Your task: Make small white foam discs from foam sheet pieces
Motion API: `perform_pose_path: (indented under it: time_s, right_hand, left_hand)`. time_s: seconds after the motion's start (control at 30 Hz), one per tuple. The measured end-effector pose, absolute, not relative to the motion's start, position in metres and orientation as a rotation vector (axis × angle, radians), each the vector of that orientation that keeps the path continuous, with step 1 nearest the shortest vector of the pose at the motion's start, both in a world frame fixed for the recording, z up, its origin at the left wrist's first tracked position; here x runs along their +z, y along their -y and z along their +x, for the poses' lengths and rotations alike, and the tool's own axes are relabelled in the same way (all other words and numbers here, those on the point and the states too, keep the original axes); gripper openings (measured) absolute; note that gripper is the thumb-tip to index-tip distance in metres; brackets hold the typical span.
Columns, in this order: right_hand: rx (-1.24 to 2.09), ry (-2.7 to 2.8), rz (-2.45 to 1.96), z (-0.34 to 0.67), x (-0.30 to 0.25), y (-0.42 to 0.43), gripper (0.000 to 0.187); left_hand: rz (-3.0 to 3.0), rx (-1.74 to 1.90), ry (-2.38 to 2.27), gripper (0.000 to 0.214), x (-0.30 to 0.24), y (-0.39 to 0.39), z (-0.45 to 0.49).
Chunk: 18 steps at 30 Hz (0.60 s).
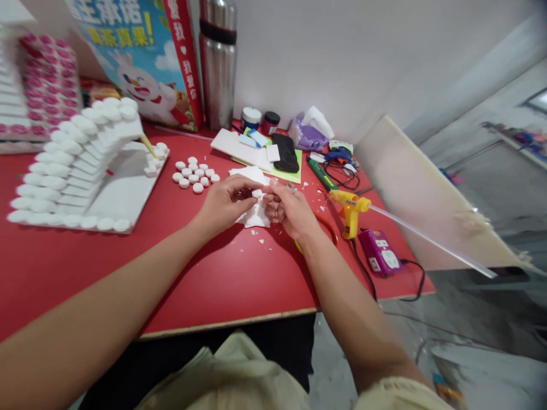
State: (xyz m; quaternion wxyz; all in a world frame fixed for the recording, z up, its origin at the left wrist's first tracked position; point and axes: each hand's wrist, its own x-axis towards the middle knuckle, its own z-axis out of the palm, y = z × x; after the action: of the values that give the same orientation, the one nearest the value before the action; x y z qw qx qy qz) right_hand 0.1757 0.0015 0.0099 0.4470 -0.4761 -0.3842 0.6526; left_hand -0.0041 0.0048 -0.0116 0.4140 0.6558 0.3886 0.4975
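Observation:
Over the red table (64, 267), my left hand (224, 200) and my right hand (287, 208) meet and pinch a small white foam piece (257, 193) between their fingertips. Both hands are closed on it. Under them lies a white foam scrap (255, 217) with crumbs around it. To the left, several white foam discs (193, 172) lie in a loose group. Farther left stands a white foam stepped model (85, 165) edged with discs.
A yellow glue gun (349, 209) with a long clear stick stands right of my right hand, beside a purple power strip (379, 252). White foam sheets (239, 148), a black case, jars, a steel flask (217, 62) and a colourful box (141, 57) line the back.

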Motion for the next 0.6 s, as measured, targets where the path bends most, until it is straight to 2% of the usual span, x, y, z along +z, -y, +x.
perform_pose_path:
  time_s: [0.23,0.43,0.6]
  right_hand:
    - [1.53,0.964,-1.184,0.179,0.008,-0.005,0.053]
    - [1.475,0.933,-1.187,0.183,0.008,-0.007,0.042]
    - [1.46,0.918,-1.178,0.186,0.005,-0.011,0.04]
  left_hand:
    - [1.626,1.212,-1.064,0.027,-0.013,-0.013,-0.013]
    - [1.656,1.284,-1.321,0.027,0.012,-0.023,-0.053]
    - [1.748,1.05,-1.526,0.016,0.026,-0.029,-0.093]
